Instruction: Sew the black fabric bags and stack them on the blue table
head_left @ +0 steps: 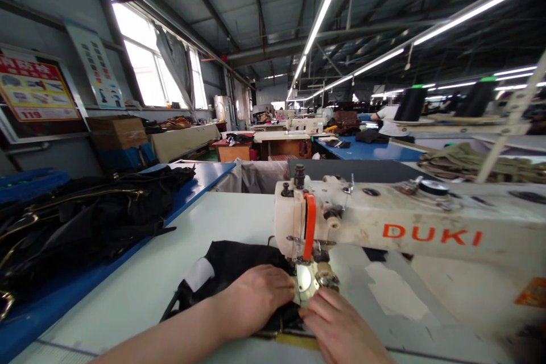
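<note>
Black cloth (232, 259) with a white patch (199, 274) lies on the pale sewing table, its far right edge close by the needle area of a white sewing machine (350, 210). My left hand (260, 296) rests on this cloth with fingers curled together over it. Left of the lit needle plate (303, 278), its fingertips hold the fabric down. Just in front of the plate, my right hand (336, 321) has its fingers closed at the cloth's right edge. A gold-toothed zipper (273, 334) shows along the near edge. The fingertips are partly hidden.
On the left, a blue table (200, 179) bears a heap of black pieces with gold zippers (98, 216). A pale paper piece (396, 291) lies under the machine arm. Thread cones (412, 103) stand at the right. A person in white (389, 116) is farther back.
</note>
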Motion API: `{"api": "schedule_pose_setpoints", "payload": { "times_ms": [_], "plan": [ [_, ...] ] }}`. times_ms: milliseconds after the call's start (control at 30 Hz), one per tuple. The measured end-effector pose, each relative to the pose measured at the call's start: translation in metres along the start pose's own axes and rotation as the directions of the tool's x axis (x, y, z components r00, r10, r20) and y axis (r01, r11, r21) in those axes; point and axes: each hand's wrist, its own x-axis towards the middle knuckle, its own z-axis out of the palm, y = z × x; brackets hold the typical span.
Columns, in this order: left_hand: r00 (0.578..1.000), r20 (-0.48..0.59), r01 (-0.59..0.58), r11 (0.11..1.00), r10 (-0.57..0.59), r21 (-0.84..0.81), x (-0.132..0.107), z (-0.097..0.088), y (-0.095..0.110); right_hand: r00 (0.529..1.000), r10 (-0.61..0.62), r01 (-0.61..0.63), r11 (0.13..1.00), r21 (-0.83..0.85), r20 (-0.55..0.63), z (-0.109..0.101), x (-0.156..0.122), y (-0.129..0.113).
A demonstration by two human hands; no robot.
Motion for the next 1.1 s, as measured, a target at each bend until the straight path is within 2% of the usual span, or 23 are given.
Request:
{"api": "schedule_pose_setpoints", "payload": {
  "times_ms": [133,233,300,367,467,533,600,767,1100],
  "plan": [
    [1.000,-0.010,-0.010,0.999,0.010,0.041,-0.001,0.000,0.001,0.977,-0.094,0.077,0.992,-0.095,-0.192,0.028,-0.004,0.015],
    [1.000,-0.016,-0.011,0.999,0.012,0.049,-0.001,0.001,0.001,0.956,-0.121,0.091,0.988,-0.121,-0.267,0.034,-0.004,0.018],
    [1.000,-0.012,-0.009,0.999,0.009,0.050,-0.002,0.001,0.000,0.967,-0.115,0.096,0.991,-0.091,-0.229,0.026,-0.003,0.016],
    [1.000,-0.011,-0.004,0.999,0.004,0.047,-0.002,0.001,0.000,0.993,-0.057,0.057,0.998,-0.007,-0.105,0.011,-0.002,0.011],
    [1.000,-0.018,-0.004,0.999,0.005,0.037,-0.003,0.001,0.000,0.994,0.102,-0.106,0.990,0.090,0.045,-0.010,0.003,0.003],
    [1.000,-0.025,-0.004,1.000,0.005,0.030,-0.003,0.002,0.000,0.979,0.197,-0.200,0.975,0.091,0.043,-0.017,0.008,-0.002],
    [0.999,-0.033,-0.002,1.000,0.003,0.025,-0.003,0.002,0.000,0.969,0.242,-0.244,0.968,0.057,0.041,-0.018,0.014,-0.005],
    [1.000,-0.028,0.009,1.000,-0.008,0.007,-0.004,0.004,-0.002,0.962,0.256,-0.251,0.966,-0.062,0.091,-0.009,0.022,-0.008],
    [0.999,0.032,0.044,0.995,-0.041,-0.086,-0.004,0.001,-0.008,0.948,0.294,-0.286,0.955,-0.079,0.124,-0.009,0.026,-0.010]
  ]
}}
